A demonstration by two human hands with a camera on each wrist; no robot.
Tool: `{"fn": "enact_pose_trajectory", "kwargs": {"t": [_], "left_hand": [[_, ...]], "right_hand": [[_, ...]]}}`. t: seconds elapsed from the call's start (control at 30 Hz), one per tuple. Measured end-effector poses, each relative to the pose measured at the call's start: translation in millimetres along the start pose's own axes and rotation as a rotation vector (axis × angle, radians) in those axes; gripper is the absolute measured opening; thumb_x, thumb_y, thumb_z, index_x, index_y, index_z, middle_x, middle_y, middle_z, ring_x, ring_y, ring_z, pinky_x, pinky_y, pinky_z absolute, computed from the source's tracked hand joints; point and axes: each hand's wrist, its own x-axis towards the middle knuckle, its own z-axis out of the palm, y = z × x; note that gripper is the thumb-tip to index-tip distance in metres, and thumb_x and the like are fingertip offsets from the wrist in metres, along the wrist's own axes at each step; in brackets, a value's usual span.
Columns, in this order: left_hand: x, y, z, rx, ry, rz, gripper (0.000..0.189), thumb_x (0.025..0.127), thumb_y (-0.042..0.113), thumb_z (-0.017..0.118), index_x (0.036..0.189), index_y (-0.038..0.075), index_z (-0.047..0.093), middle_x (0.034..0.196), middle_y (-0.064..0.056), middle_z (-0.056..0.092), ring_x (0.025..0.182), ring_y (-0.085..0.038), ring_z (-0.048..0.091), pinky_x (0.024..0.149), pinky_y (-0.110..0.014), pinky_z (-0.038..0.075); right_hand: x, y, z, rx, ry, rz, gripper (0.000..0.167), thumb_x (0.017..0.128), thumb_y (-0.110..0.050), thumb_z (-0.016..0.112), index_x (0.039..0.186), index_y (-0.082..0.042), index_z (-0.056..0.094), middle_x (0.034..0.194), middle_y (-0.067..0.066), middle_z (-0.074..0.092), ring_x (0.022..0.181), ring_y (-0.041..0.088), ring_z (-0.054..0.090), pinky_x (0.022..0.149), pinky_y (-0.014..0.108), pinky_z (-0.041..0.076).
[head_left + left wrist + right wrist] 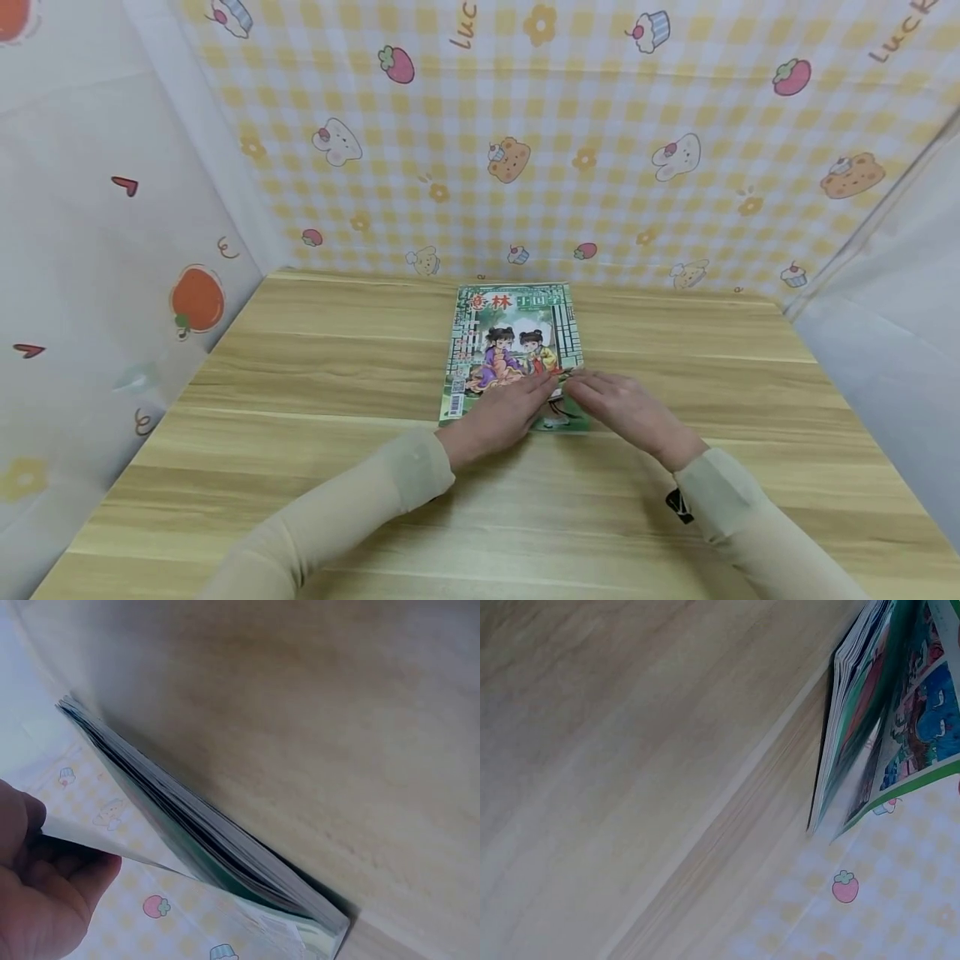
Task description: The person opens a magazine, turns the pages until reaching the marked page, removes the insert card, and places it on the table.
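Note:
A magazine [517,317] with a green illustrated cover lies on the table, its top toward the back wall. Over its lower right part, my left hand [502,417] reaches across from the left. The left wrist view shows that hand [45,877] pinching the lifted cover [112,844] between thumb and curled fingers, above the thick stack of pages [202,825]. From the right, my right hand [630,412] touches the magazine's right edge with extended fingers, close to the left fingertips. The right wrist view leaves that hand out; a colourful inner page [922,712] stands apart from the other pages there.
The wood-grain table [322,358] extends around the magazine. Behind it rises a yellow checked cloth [465,108] with cartoon prints. White cloths hang at the left [90,250] and right [900,308] sides. A small black object [679,506] shows by the right cuff.

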Motion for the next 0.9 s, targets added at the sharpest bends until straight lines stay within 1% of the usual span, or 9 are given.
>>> {"fn": "enact_pose_trajectory", "kwargs": {"t": [0.1,0.23,0.37,0.47,0.53,0.63,0.73,0.77,0.9], "left_hand": [[-1.3,0.5,-2.0,-0.002,0.033,0.01,0.047,0.102,0.017,0.04,0.146,0.004,0.031,0.145,-0.012,0.041,0.13,-0.026,0.045,0.103,-0.037,0.041],[-5.0,-1.0,-4.3,-0.027,0.115,0.05,0.049,0.102,0.011,0.036,0.148,0.004,0.022,0.139,-0.015,0.049,0.122,-0.027,0.053,0.098,-0.037,0.046],[-8.4,-5.0,-7.8,-0.077,0.217,0.1,0.059,0.1,0.004,0.037,0.151,0.012,0.009,0.132,-0.012,0.057,0.115,-0.024,0.059,0.091,-0.038,0.051],[-10.4,-8.8,-11.6,-0.074,0.279,0.086,0.059,0.099,0.002,0.037,0.15,0.015,0.011,0.133,-0.01,0.056,0.112,-0.024,0.061,0.087,-0.042,0.053],[-11.5,-11.4,-14.6,-0.113,0.286,0.025,0.055,0.101,0.007,0.034,0.151,0.018,0.014,0.139,-0.009,0.051,0.117,-0.025,0.057,0.09,-0.044,0.051],[-13.0,-17.3,-18.1,-0.065,0.349,-0.011,0.052,0.101,0.007,0.034,0.15,0.01,0.018,0.143,-0.012,0.045,0.12,-0.029,0.054,0.093,-0.043,0.049],[-14.7,-24.4,-20.1,0.005,0.471,0.011,0.061,0.099,0.002,0.038,0.152,0.007,0.008,0.144,-0.014,0.043,0.122,-0.029,0.053,0.098,-0.039,0.046],[-15.2,-27.6,-20.2,0.077,0.539,0.051,0.065,0.095,-0.004,0.039,0.151,0.003,0.006,0.143,-0.017,0.044,0.12,-0.03,0.054,0.097,-0.038,0.046],[-18.7,-37.7,-24.4,0.053,0.683,0.087,0.076,0.095,-0.007,0.041,0.152,0.014,-0.004,0.148,-0.019,0.035,0.13,-0.029,0.045,0.105,-0.037,0.039]], "right_hand": [[1.6,0,1,-0.014,0.068,-0.019,0.025,0.094,-0.011,0.045,0.105,-0.003,0.066,0.103,0.012,0.069,0.093,0.025,0.067,0.078,0.034,0.056],[3.9,1,2,0.016,0.189,0.03,0.042,0.104,-0.026,0.03,0.108,-0.001,0.064,0.105,0.014,0.069,0.092,0.027,0.068,0.074,0.036,0.056],[3.4,2,1,0.074,0.282,0.154,0.043,0.101,-0.033,0.037,0.118,0.002,0.057,0.113,0.017,0.065,0.099,0.031,0.065,0.077,0.04,0.054],[1.3,3,1,0.122,0.289,0.231,0.046,0.099,-0.033,0.043,0.122,0.005,0.055,0.116,0.02,0.063,0.103,0.034,0.063,0.083,0.044,0.052],[0.1,3,1,0.153,0.254,0.27,0.044,0.095,-0.029,0.055,0.122,0.006,0.055,0.116,0.021,0.063,0.104,0.036,0.062,0.084,0.047,0.051],[-1.4,3,4,0.22,0.123,0.321,0.046,0.085,-0.018,0.07,0.122,0.005,0.056,0.12,0.024,0.06,0.11,0.038,0.059,0.088,0.049,0.049],[-1.6,1,8,0.292,-0.046,0.358,0.053,0.079,-0.015,0.075,0.124,0.004,0.056,0.127,0.024,0.056,0.116,0.038,0.054,0.091,0.049,0.048],[-1.6,0,10,0.32,-0.098,0.363,0.054,0.079,-0.016,0.075,0.125,0.004,0.055,0.129,0.024,0.054,0.119,0.039,0.052,0.093,0.049,0.047],[-0.3,-2,17,0.395,-0.238,0.355,0.061,0.081,-0.024,0.073,0.13,0.005,0.051,0.136,0.025,0.048,0.125,0.039,0.047,0.097,0.049,0.044]]}}
